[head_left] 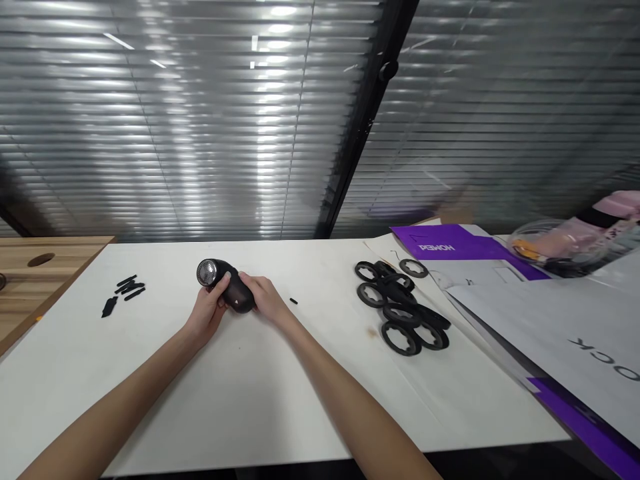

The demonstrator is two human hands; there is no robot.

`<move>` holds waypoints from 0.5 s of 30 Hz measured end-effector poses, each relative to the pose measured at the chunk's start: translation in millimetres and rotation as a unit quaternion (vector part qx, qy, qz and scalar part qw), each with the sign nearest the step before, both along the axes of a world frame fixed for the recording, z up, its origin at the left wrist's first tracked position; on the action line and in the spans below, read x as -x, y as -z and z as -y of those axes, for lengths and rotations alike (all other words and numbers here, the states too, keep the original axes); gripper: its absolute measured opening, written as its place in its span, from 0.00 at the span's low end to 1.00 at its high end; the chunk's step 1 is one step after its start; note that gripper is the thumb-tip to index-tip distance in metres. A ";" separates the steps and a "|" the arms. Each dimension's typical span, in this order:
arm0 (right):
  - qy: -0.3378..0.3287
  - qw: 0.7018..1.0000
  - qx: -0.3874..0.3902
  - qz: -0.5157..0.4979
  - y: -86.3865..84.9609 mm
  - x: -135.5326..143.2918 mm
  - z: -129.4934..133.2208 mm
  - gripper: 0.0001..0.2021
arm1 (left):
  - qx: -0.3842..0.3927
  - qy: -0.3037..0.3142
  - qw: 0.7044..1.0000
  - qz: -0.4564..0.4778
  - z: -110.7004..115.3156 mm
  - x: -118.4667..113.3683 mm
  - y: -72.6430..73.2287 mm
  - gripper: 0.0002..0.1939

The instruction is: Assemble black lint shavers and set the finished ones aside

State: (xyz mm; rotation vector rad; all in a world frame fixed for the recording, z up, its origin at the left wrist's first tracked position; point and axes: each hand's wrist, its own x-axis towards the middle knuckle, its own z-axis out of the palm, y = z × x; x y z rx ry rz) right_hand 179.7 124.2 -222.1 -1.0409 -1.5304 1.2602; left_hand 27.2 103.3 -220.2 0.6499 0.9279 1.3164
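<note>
A black fabric shaver with a round, perforated metal head is held just above the white table, tilted so the head points to the upper left. My left hand grips it below the head, thumb lying across the body. On the other side, my right hand has its fingers closed around the lower end; some fingertips are hidden behind it. A small black piece lies on the table right of my right hand. Farther left rest several flat black pieces.
A pile of black notched rings sits on the white table to the right. Beyond it are purple and white printed bags and a pink object. A wooden surface borders the left; blinds stand behind.
</note>
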 end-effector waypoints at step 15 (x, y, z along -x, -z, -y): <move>-0.029 0.999 -0.025 0.034 -2.5 0.5 1.6 0.29 | 0.023 0.047 0.998 0.023 0.9 3.5 -5.1 0.31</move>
